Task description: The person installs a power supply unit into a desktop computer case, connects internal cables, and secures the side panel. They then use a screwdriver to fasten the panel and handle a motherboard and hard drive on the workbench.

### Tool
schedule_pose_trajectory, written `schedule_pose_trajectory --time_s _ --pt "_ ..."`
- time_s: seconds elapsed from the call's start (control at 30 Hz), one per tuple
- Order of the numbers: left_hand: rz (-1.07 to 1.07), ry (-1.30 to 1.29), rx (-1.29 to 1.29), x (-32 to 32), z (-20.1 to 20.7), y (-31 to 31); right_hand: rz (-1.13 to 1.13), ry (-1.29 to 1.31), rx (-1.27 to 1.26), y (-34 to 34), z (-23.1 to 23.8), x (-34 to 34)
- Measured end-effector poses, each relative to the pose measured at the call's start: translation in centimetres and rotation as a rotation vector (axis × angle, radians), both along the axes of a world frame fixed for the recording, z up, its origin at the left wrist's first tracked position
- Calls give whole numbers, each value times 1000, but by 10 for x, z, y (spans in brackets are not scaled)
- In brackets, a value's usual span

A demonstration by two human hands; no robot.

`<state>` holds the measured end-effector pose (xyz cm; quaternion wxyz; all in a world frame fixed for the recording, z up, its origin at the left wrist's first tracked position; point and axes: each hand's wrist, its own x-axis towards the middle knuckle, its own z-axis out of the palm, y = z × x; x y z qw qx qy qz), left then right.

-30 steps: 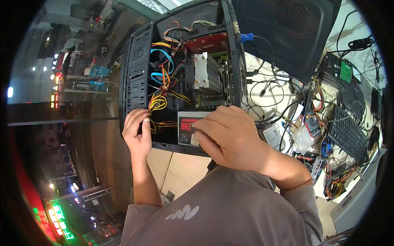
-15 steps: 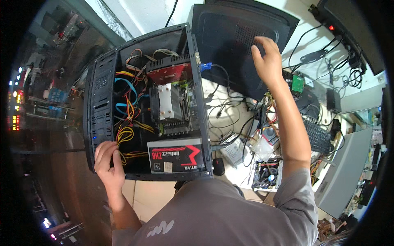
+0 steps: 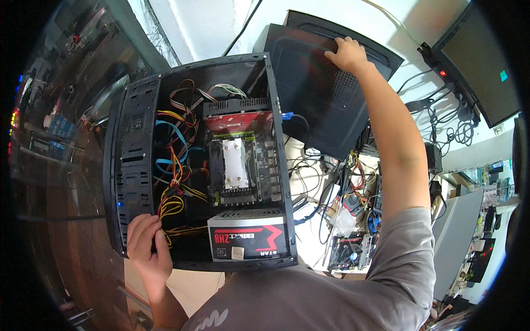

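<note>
In front of me an open black computer case (image 3: 132, 160) shows its insides. My left hand (image 3: 148, 245) grips its near left edge, fingers over the front frame and thumb beside the yellow cables (image 3: 173, 206). Inside are a white-topped cooler (image 3: 234, 165) on the motherboard (image 3: 265, 171), a red graphics card (image 3: 237, 120) and a power supply (image 3: 248, 237) with a red-and-black label. At the far right, my right hand (image 3: 350, 54) is curled over the upper edge of a black side panel (image 3: 309, 71). Its fingertips are partly hidden. A second black panel (image 3: 381, 52) stands behind it.
A blue-plugged cable (image 3: 288, 116) runs from the case's right side. Loose cables, a small board with a fan (image 3: 353, 256) and other parts crowd the white surface to the right. A monitor (image 3: 480, 60) stands far right; a dark glassy surface (image 3: 61, 182) lies left.
My right hand has come from over the side panel onto its upper edge. My left hand stays on the case. The view has shifted, so the case appears lower.
</note>
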<state>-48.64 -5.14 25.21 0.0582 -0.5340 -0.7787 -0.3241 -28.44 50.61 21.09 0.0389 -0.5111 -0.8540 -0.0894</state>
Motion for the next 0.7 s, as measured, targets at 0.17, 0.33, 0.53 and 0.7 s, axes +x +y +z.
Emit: schedule_pose_trajectory --time_s 0.17,0.33,0.53,0.7 --pt "-24 21 28 -5 -4 -1 90 74 -241 -3 38 7" --pt "-35 -7 78 -6 -5 -3 233 142 -123 -80 102 19" --pt "-36 16 139 -4 -6 -11 191 542 202 -186 213 114" --pt "-70 -26 238 -9 -15 -7 259 690 585 -232 283 254"
